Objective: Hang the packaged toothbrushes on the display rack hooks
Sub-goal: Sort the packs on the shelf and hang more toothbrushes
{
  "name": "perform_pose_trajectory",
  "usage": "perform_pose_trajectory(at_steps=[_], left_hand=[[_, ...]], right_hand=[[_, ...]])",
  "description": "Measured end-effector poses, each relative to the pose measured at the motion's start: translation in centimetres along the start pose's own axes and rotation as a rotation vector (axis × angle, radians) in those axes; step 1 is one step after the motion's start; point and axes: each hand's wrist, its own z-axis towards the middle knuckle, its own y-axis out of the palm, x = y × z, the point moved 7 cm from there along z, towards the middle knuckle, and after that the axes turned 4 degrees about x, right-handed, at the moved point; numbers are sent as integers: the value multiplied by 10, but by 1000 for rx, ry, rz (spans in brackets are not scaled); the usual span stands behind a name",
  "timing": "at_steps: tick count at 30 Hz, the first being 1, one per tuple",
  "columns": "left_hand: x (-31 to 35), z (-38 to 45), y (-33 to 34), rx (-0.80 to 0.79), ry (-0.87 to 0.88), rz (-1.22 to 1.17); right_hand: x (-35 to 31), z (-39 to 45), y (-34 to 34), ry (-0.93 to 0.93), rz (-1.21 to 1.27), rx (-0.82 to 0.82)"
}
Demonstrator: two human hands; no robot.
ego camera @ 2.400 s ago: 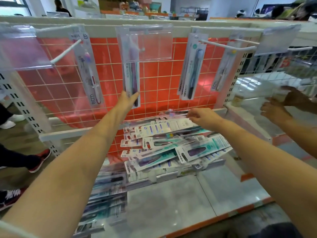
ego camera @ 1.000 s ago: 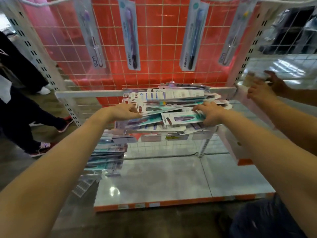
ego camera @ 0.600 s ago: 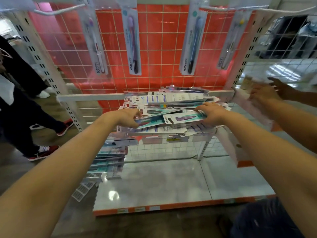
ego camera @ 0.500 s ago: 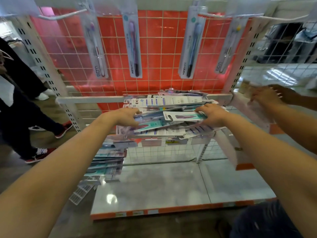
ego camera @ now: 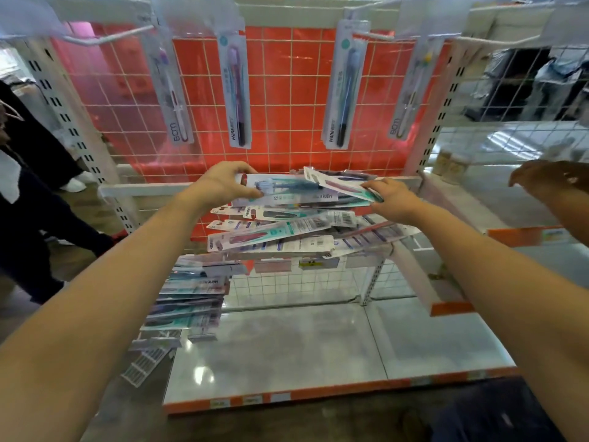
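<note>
A loose pile of packaged toothbrushes [ego camera: 287, 231] lies on the middle shelf of the rack. My left hand [ego camera: 220, 183] grips the left end of a pack with a blue-handled brush [ego camera: 287, 188], lifted above the pile. My right hand [ego camera: 392, 196] pinches a teal-edged pack [ego camera: 344, 186] that slants over the first one. On the red wire grid [ego camera: 287, 100] behind, several packs hang from white hooks, such as a purple one [ego camera: 236, 90] and a blue one [ego camera: 342, 90].
More packs [ego camera: 188, 301] hang stacked at the lower left over the grey bottom shelf [ego camera: 302, 349]. Another person's hand [ego camera: 548, 180] reaches in at the right, over the neighbouring shelf. A person in dark clothes [ego camera: 28, 199] stands at the left. An empty hook [ego camera: 108, 38] juts out top left.
Both hands have risen off the pile, each lifting a pack with it. The view has tilted up, showing more of the hanging packs.
</note>
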Motion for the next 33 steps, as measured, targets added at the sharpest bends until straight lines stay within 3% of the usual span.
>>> perform_pose_trajectory(at_steps=[11,14,18,26,33], left_hand=[[18,-11,-32,132,4,-170],[20,-14,-47,243,14,-177],[19,-14,-59,322,-1,-402],[35,-11,-49,209,-77,-764],[49,-5,-37,68,-107,-712]], right_hand=[[-24,3,-23,-5,131,120],[-34,4,-32,-26,213,194],[-44,1,-40,-36,324,234],[-33,-8,-49,79,631,258],[-21,-24,-42,108,855,127]])
